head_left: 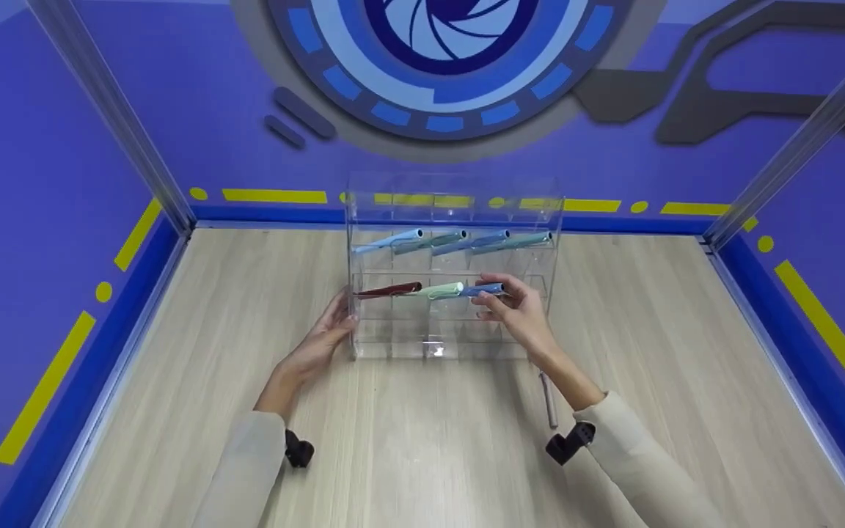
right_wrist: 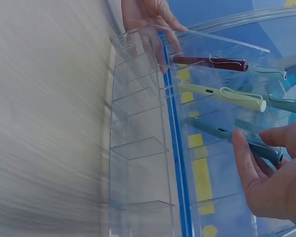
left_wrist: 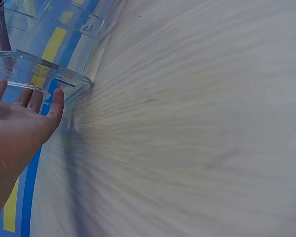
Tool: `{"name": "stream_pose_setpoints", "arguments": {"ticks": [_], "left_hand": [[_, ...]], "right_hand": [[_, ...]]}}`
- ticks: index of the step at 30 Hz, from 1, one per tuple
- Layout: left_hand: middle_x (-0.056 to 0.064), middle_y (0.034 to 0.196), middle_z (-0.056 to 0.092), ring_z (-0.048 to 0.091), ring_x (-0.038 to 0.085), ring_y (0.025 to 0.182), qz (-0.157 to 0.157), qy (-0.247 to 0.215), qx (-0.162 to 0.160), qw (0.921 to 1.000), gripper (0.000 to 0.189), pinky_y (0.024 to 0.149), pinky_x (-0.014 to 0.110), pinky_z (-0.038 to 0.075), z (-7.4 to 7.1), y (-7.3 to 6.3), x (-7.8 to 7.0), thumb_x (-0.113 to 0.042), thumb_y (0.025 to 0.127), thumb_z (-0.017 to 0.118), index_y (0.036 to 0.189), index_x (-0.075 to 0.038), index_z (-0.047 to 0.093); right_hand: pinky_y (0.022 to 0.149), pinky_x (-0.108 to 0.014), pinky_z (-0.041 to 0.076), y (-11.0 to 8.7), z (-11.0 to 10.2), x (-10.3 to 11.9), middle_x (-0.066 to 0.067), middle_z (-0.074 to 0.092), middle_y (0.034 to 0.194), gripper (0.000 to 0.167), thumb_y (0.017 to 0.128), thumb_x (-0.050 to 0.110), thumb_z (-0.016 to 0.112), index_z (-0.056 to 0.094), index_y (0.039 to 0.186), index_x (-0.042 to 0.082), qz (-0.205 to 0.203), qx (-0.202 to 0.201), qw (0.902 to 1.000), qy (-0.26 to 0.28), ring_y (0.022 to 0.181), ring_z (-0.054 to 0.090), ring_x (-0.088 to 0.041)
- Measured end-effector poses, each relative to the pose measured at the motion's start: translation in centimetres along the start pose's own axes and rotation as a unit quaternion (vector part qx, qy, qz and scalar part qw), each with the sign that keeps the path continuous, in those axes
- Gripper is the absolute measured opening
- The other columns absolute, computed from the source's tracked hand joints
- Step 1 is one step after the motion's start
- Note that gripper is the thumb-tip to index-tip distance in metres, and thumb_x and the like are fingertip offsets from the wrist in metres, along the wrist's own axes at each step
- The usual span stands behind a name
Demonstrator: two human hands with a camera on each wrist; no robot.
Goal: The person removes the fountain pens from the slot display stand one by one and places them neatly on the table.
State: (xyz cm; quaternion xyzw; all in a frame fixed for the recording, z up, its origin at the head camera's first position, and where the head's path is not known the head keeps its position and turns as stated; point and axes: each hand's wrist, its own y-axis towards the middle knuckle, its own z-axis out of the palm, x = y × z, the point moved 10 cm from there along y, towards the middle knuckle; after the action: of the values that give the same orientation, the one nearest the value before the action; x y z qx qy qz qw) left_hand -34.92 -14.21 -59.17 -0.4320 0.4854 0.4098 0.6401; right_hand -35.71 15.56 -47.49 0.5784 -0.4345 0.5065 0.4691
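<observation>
A clear acrylic pen rack (head_left: 459,352) stands on the table. My right hand (head_left: 521,312) pinches a blue pen (head_left: 483,290) near its capped end, in the rack's middle tier; in the right wrist view, the thumb and fingers hold this pen (right_wrist: 259,148) about its clip. My left hand (head_left: 320,341) rests against the rack's left side; the left wrist view shows its fingers (left_wrist: 56,106) extended along the clear wall. A dark red pen (head_left: 389,290) and a light green pen (head_left: 441,291) lie to the left of the blue one.
On the upper tier lie a light blue pen (head_left: 389,240), a green pen (head_left: 433,242), a blue pen (head_left: 474,242) and a teal pen (head_left: 514,243). A greyish pen (head_left: 548,400) lies on the table beside my right forearm. Blue walls (head_left: 246,169) enclose the table.
</observation>
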Motion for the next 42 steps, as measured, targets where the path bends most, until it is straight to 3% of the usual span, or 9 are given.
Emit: {"name": "stream_pose_setpoints", "arguments": {"ticks": [5,13,21,31,36,42], "left_hand": [[0.007,0.174,0.0,-0.003,0.027,0.162,0.001,0.0,0.002,1.0,0.073,0.133,0.044,0.006,0.1,0.1,0.0,-0.023,0.109,0.048,0.166,-0.02,0.003],[0.007,0.174,0.0,-0.001,0.027,0.162,-0.001,-0.007,-0.002,1.0,0.071,0.133,0.044,0.006,0.2,0.2,0.1,-0.019,0.109,0.048,0.166,-0.021,0.004],[0.007,0.175,-0.001,-0.003,0.027,0.162,-0.001,-0.011,-0.001,0.9999,0.071,0.133,0.044,0.006,0.4,0.2,0.1,-0.019,0.109,0.047,0.166,-0.021,0.005],[0.003,0.175,-0.007,-0.009,0.024,0.162,-0.012,0.002,0.015,0.9998,0.072,0.133,0.044,0.002,0.8,-0.1,0.3,-0.023,0.11,0.046,0.166,-0.025,0.0],[0.004,0.175,-0.005,-0.008,0.026,0.162,-0.012,0.001,-0.003,0.9999,0.07,0.132,0.047,0.003,0.0,-0.4,0.3,-0.019,0.11,0.045,0.166,-0.025,0.003],[0.002,0.175,-0.007,-0.011,0.024,0.161,-0.018,0.014,-0.005,0.9997,0.072,0.132,0.048,0.0,-0.1,-0.4,0.5,-0.026,0.11,0.047,0.166,-0.027,0.001]], "right_hand": [[0.082,-0.03,0.064,-0.1,-0.1,-1.0,-0.024,0.07,0.118,0.034,0.101,-0.002,0.059,0.059,0.133,-0.009,0.024,-0.012,0.9996,0.006,0.097,0.076,-0.017],[0.082,-0.029,0.064,-0.5,-0.5,-1.4,-0.023,0.07,0.117,0.032,0.102,-0.001,0.056,0.062,0.133,-0.003,0.034,-0.026,0.9991,0.004,0.096,0.074,-0.014],[0.081,-0.027,0.064,-1.1,-1.1,-0.9,-0.02,0.071,0.109,0.031,0.101,-0.005,0.056,0.06,0.132,-0.006,0.0,-0.041,0.9984,0.039,0.097,0.072,-0.025],[0.074,-0.021,0.059,-1.8,-1.8,-0.7,-0.014,0.07,0.102,0.031,0.101,0.0,0.06,0.061,0.132,-0.004,-0.018,-0.094,0.9948,0.035,0.089,0.069,-0.013],[0.08,-0.021,0.058,-1.7,-1.7,-0.1,0.0,0.069,0.102,0.036,0.102,0.001,0.058,0.055,0.137,-0.007,-0.028,-0.098,0.9937,0.047,0.094,0.066,-0.01],[0.078,-0.021,0.056,-1.7,-2.9,0.3,0.0,0.068,0.097,0.038,0.103,0.001,0.057,0.054,0.14,-0.007,-0.022,-0.124,0.9892,0.076,0.092,0.065,-0.012]]}}
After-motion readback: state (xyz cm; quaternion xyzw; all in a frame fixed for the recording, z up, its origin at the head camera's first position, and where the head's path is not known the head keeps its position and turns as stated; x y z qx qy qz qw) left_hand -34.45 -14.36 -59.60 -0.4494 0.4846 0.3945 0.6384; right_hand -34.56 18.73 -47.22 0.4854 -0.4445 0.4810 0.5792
